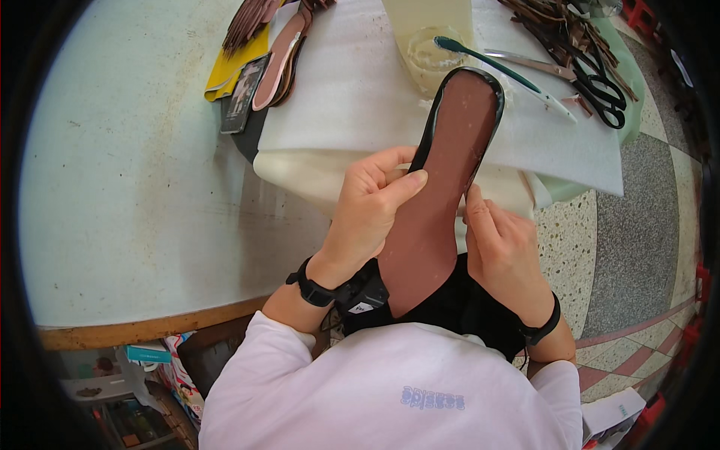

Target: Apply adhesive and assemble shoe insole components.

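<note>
A reddish-brown insole point(446, 180) with a black strip folded round its heel end is held up in front of me, heel pointing away. My left hand point(375, 199) grips its left edge, thumb on the brown face and fingers behind. At the right edge, my right hand point(502, 244) pinches the border with thumb and forefinger, where the black strip meets the brown sheet. Just past the heel, a dark green toothbrush point(495, 66) with a white handle end lies across a cloudy plastic container point(431, 52) smeared with a pale substance.
White foam sheet point(330, 112) covers the work surface. Black-handled scissors point(596, 82) lie at the far right beside brown scraps point(547, 30). At the far left are a phone point(246, 94), a yellow cloth point(225, 75) and stacked insoles point(283, 60). A pale table point(135, 187) extends left.
</note>
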`<move>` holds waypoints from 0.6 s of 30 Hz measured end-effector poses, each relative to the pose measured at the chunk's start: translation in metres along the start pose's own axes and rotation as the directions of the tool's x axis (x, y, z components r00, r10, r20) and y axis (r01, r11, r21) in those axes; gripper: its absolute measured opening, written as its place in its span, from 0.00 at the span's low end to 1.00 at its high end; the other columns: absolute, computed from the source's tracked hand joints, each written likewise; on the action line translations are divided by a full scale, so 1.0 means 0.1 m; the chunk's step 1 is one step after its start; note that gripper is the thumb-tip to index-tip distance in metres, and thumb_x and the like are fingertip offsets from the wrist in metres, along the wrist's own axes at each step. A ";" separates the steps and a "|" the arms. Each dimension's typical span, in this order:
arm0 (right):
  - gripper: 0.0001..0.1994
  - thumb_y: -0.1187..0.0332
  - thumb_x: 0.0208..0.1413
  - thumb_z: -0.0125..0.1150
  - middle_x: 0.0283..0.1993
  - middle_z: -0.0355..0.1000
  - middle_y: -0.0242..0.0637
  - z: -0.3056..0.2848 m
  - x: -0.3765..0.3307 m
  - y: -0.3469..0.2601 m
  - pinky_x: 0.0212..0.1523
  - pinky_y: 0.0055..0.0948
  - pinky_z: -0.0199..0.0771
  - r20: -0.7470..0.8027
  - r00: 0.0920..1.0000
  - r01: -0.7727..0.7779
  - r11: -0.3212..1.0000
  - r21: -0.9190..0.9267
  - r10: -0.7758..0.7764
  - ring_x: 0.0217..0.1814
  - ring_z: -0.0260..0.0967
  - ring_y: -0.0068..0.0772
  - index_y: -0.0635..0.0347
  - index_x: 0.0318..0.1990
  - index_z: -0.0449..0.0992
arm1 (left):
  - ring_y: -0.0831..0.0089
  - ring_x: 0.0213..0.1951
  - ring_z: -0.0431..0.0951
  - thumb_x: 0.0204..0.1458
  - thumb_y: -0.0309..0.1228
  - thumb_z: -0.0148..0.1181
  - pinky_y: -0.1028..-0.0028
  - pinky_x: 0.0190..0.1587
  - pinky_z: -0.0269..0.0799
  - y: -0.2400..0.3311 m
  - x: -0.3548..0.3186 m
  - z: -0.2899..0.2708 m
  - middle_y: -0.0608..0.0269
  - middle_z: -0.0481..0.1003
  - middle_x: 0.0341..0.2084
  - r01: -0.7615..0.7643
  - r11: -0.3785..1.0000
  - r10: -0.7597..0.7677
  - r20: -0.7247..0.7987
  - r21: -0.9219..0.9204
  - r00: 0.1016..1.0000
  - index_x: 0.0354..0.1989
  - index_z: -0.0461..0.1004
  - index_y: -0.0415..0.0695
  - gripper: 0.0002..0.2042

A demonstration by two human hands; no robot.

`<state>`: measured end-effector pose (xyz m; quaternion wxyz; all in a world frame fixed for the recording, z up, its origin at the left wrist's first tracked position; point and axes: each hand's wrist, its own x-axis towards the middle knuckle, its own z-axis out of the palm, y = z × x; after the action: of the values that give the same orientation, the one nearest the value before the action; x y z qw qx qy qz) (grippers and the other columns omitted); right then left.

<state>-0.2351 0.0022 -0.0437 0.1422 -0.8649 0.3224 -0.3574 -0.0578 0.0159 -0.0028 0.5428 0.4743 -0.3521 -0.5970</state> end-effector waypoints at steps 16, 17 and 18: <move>0.26 0.84 0.38 0.52 0.28 0.68 0.44 -0.16 -0.04 -0.06 0.27 0.35 0.67 0.185 0.983 -0.042 0.991 0.125 0.018 0.26 0.67 0.44 0.76 0.51 0.64 | 0.76 0.34 0.77 0.52 0.18 0.50 0.80 0.39 0.72 0.01 -0.03 0.03 0.55 0.77 0.35 -0.099 0.987 0.100 0.001 0.129 0.995 0.48 0.69 0.31 0.14; 0.25 0.82 0.38 0.53 0.27 0.66 0.42 -0.16 -0.04 -0.05 0.26 0.34 0.67 0.174 0.985 -0.017 0.991 0.131 -0.006 0.24 0.66 0.42 0.77 0.51 0.64 | 0.76 0.34 0.77 0.52 0.18 0.50 0.80 0.39 0.72 0.00 -0.03 0.05 0.55 0.77 0.35 -0.099 0.987 0.100 0.002 0.129 0.995 0.48 0.69 0.31 0.14; 0.26 0.80 0.39 0.54 0.26 0.65 0.41 -0.17 -0.05 -0.05 0.24 0.34 0.66 0.163 0.986 0.007 0.991 0.136 -0.030 0.23 0.66 0.40 0.77 0.51 0.64 | 0.81 0.33 0.75 0.53 0.19 0.49 0.82 0.36 0.70 0.00 -0.04 0.07 0.58 0.77 0.33 -0.104 0.986 0.106 -0.010 0.128 0.994 0.47 0.69 0.31 0.13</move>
<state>-0.2472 0.0087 -0.0321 0.2234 -0.8828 0.2765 -0.3072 -0.0642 0.0190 -0.0002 0.5453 0.4936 -0.4094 -0.5399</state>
